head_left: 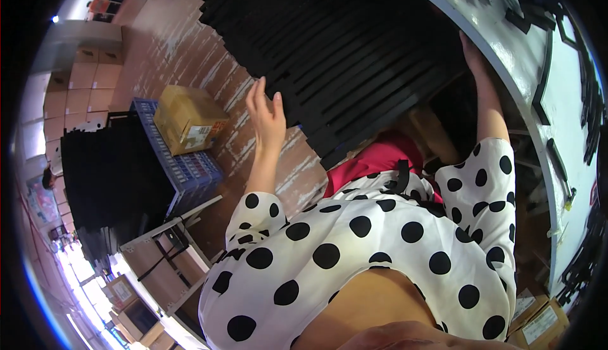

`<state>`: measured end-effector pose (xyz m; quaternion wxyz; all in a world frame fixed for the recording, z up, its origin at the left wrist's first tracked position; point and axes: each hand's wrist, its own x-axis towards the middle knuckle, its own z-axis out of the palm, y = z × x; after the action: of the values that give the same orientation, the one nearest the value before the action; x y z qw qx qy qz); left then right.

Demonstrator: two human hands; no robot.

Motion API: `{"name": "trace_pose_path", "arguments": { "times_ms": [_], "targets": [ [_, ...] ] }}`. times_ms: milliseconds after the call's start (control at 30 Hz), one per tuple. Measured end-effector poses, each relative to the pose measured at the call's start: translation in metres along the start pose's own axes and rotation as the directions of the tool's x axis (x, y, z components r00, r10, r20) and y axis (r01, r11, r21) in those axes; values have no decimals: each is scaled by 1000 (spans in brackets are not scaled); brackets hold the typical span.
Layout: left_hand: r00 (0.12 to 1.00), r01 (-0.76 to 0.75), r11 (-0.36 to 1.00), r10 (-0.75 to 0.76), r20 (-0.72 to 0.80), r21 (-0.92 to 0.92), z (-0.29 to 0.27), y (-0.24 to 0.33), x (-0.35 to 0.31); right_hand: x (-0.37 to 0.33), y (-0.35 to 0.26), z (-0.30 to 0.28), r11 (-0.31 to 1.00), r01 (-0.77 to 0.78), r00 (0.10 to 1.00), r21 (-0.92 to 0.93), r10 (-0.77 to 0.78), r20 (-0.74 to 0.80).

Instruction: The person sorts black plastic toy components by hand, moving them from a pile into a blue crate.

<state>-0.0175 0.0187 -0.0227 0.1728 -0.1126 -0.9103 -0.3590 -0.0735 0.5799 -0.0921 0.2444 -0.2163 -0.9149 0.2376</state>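
Note:
A broad stack of long black strips [354, 58] lies side by side in front of me, its uneven ends facing left. At those left ends is my left hand [267, 112], fingers stretched up and thumb apart. Its fingertips are right by the strip ends, and whether they touch is unclear. My right hand [470, 55] reaches to the other end of the stack, close under the white table's edge [481, 43]. Its fingers are mostly lost in the dark there, so I cannot see what they hold.
On the white table at right lie black strips and frame pieces [543, 84] and a small tool [560, 172]. At left, a taped cardboard box [187, 119] sits on a blue plastic crate [202, 169], beside another black strip pile [114, 179]. Cartons [79, 90] are stacked behind.

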Motion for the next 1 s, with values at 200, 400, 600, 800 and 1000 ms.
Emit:
{"name": "trace_pose_path", "arguments": {
  "times_ms": [200, 400, 600, 800, 1000],
  "targets": [
    [805, 438, 494, -588, 83, -751, 20, -29, -28, -10, -55, -14, 872, -425, 815, 242, 253, 521],
    [605, 716, 86, -570, 555, -693, -3, 14, -3, -18, -80, -24, 786, -572, 655, 233, 267, 706],
    [667, 631, 201, -634, 391, -749, -5, -26, -53, -25, -94, -25, 737, -625, 666, 257, 332, 668],
    [525, 682, -109, -616, 588, -723, 16, 8, -83, 20, -29, -43, 773, -614, 650, 157, 383, 656],
    [548, 709, 42, -661, 513, -704, 1, 16, -75, 5, -70, -26, 821, -527, 719, 219, 293, 629]
  ]
}}
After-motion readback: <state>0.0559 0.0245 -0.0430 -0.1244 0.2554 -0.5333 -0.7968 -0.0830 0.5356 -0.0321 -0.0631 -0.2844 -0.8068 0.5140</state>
